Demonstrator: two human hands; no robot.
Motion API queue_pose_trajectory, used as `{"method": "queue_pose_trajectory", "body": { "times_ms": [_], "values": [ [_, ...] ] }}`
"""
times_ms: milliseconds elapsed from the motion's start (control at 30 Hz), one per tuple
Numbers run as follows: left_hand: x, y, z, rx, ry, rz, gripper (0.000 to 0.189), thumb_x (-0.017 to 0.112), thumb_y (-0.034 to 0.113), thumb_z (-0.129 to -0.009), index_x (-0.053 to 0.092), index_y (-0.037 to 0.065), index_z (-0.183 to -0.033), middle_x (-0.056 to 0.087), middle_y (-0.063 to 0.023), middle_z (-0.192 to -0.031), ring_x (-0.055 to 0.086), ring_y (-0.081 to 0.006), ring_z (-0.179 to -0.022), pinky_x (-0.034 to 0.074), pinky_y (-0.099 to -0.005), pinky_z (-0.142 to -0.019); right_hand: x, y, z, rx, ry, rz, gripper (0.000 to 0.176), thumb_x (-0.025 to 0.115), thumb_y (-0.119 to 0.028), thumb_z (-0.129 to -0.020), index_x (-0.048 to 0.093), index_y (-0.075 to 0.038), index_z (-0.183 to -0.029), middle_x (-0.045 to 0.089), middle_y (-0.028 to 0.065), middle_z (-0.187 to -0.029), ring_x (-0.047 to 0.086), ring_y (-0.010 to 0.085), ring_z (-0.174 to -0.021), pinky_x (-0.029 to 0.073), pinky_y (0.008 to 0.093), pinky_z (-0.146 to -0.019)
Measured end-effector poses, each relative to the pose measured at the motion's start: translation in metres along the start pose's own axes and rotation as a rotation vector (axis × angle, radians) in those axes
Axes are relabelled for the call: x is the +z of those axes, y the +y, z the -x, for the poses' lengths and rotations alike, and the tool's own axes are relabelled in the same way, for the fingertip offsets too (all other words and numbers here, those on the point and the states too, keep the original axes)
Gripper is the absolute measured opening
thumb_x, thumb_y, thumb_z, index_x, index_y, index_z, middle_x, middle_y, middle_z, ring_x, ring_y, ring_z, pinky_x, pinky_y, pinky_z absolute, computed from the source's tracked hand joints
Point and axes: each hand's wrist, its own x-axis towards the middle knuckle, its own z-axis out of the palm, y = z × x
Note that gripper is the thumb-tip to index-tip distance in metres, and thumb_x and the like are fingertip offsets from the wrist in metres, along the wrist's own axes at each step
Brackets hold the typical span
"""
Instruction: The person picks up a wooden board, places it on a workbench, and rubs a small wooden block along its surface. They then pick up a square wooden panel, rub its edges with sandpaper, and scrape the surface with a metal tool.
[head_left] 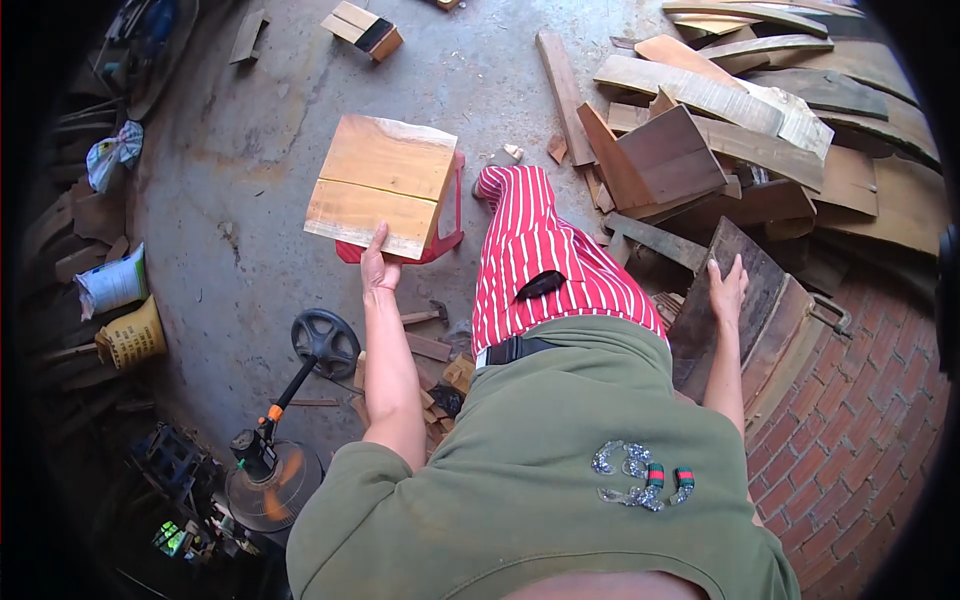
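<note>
Pinching the near edge of the block (395, 160), the left hand (378, 266) lays its thumb over the upper face, while its other fingers are mostly hidden. The block extends forward from this grip, its two pale boards facing up with a seam between them, and sits above a red stool (446, 244); whether it rests on the stool, I cannot tell. The left arm reaches forward, slightly bent, with the wrist just short of the block's edge. The right hand (727, 290) is out to the other side, digits spread apart against a dark plank (739, 258), its forearm pointing forward. Just beside that plank is a clamp (832, 316), near the brick paving (845, 420). Between the arms run the striped trousers (560, 275). A hammer (426, 316) lies on the floor (270, 200) near the left forearm, with a fan (274, 487) farther to the left. Boards (690, 88) are heaped ahead on the right, a second block (362, 30) lies well ahead, and sacks (112, 284) line the far left.
</note>
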Motion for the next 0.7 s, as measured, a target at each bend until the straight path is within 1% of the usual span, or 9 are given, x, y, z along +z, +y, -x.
{"method": "queue_pose_trajectory", "body": {
  "times_ms": [33,67,167,267,333,533,600,633,700],
  "values": [
    [0.016,0.005,0.003,0.012,-0.048,-0.073,0.057,0.074,0.006,-0.086,0.05,0.008,-0.138,0.06,-0.0068,-0.131,0.057,-0.0248,-0.122,0.045,-0.0437,-0.108,-0.005,-0.028,0.012,-0.123,0.105,-0.091,0.076,0.062,-0.047,-0.093,0.03,-0.016,-0.154,0.026,0.0283,-0.155,0.03,0.0466,-0.141,0.027,0.0513,-0.116],
    [0.033,0.012,0.008,0.025,-0.097,-0.147,0.056,0.074,0.006,-0.087,0.05,0.007,-0.138,0.06,-0.0067,-0.131,0.058,-0.0242,-0.122,0.045,-0.0429,-0.107,-0.008,-0.056,0.022,-0.246,0.166,-0.092,0.07,0.062,-0.041,-0.094,0.033,-0.016,-0.153,0.031,0.0265,-0.152,0.034,0.0457,-0.138,0.031,0.0503,-0.114],
    [0.105,0.031,0.021,-0.016,-0.237,-0.274,0.052,0.072,0.009,-0.088,0.051,0.004,-0.136,0.061,-0.0086,-0.129,0.06,-0.0238,-0.118,0.049,-0.0413,-0.102,-0.027,-0.145,0.049,-0.535,0.084,-0.339,0.062,0.064,-0.03,-0.095,0.04,-0.01,-0.148,0.043,0.0215,-0.143,0.043,0.0372,-0.134,0.036,0.0431,-0.111],
    [0.179,0.034,0.025,-0.044,-0.393,-0.414,0.052,0.072,0.011,-0.088,0.051,0.001,-0.135,0.061,-0.0104,-0.128,0.061,-0.0237,-0.116,0.052,-0.0399,-0.099,-0.042,-0.213,0.065,-0.713,0.086,-0.411,0.073,0.071,-0.038,-0.089,0.038,-0.014,-0.15,0.041,0.0182,-0.145,0.044,0.0365,-0.132,0.037,0.0459,-0.109],
    [0.222,0.03,0.026,-0.039,-0.547,-0.519,0.053,0.073,0.011,-0.087,0.051,0.0,-0.133,0.061,-0.0103,-0.127,0.061,-0.0228,-0.115,0.051,-0.0389,-0.099,-0.061,-0.246,0.077,-0.768,0.2,-0.361,0.083,0.073,-0.049,-0.084,0.036,-0.019,-0.152,0.035,0.0185,-0.149,0.038,0.0388,-0.136,0.036,0.0506,-0.109],
    [0.34,0.0,0.054,-0.212,-0.823,-0.717,0.058,0.074,0.013,-0.086,0.049,-0.003,-0.135,0.061,-0.014,-0.127,0.061,-0.0239,-0.115,0.049,-0.0377,-0.101,-0.094,-0.257,0.078,-0.603,0.47,-0.352,0.098,0.076,-0.06,-0.074,0.033,-0.021,-0.153,0.026,0.0261,-0.152,0.029,0.0449,-0.139,0.032,0.0554,-0.11],
    [0.369,-0.013,0.057,-0.368,-0.888,-0.791,0.056,0.074,0.014,-0.086,0.05,-0.004,-0.133,0.062,-0.0141,-0.126,0.061,-0.0236,-0.116,0.049,-0.0379,-0.101,-0.098,-0.249,0.08,-0.477,0.471,-0.382,0.102,0.078,-0.06,-0.071,0.032,-0.021,-0.153,0.023,0.0259,-0.154,0.026,0.0453,-0.141,0.031,0.0564,-0.111],
    [0.379,-0.022,0.054,-0.42,-0.944,-0.835,0.054,0.075,0.016,-0.086,0.052,-0.004,-0.132,0.063,-0.0131,-0.124,0.062,-0.0229,-0.114,0.049,-0.0383,-0.1,-0.098,-0.241,0.081,-0.422,0.495,-0.428,0.102,0.083,-0.052,-0.069,0.033,-0.02,-0.153,0.019,0.0261,-0.155,0.024,0.0453,-0.141,0.03,0.0557,-0.112],
    [0.399,-0.042,0.056,-0.523,-1.012,-0.889,0.053,0.075,0.016,-0.087,0.053,-0.004,-0.131,0.064,-0.0129,-0.123,0.063,-0.0225,-0.113,0.05,-0.0383,-0.1,-0.101,-0.225,0.086,-0.297,0.526,-0.471,0.102,0.084,-0.047,-0.069,0.034,-0.019,-0.153,0.019,0.0266,-0.155,0.024,0.0455,-0.14,0.03,0.0553,-0.112]
  ]
}}
